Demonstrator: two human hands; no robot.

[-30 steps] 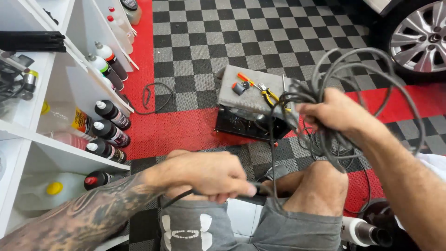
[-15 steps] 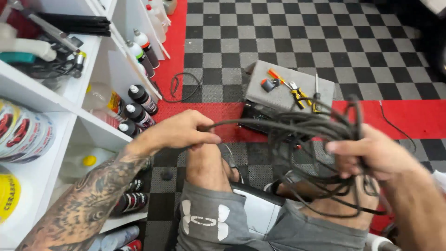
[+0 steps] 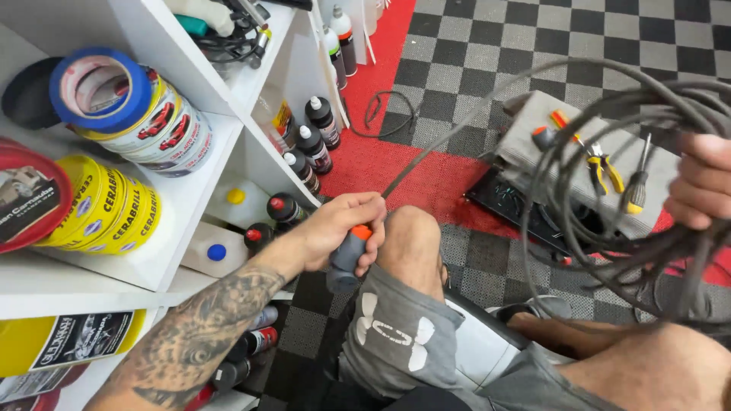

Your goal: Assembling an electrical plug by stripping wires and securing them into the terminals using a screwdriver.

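Observation:
My left hand (image 3: 329,227) is closed around a grey plug with an orange ring (image 3: 347,257), just beside my left knee (image 3: 415,240). A grey cable runs from that plug up and to the right into a large coil of grey cable (image 3: 579,190). At the right edge of the view, my right hand (image 3: 704,183) grips the coil with several loops hanging below it. The coil hangs in front of a grey box (image 3: 525,141) on the floor.
Yellow-handled pliers (image 3: 598,164) and screwdrivers lie on the grey box. White shelves (image 3: 190,190) at the left hold black bottles (image 3: 316,144), yellow tins (image 3: 114,209) and blue tape (image 3: 99,87). A thin black wire (image 3: 381,114) lies on the red and checkered floor tiles.
My left hand has slid along the cable to its plug end and come down beside my knee. My right hand has carried the coil further right. The view has turned towards the shelves.

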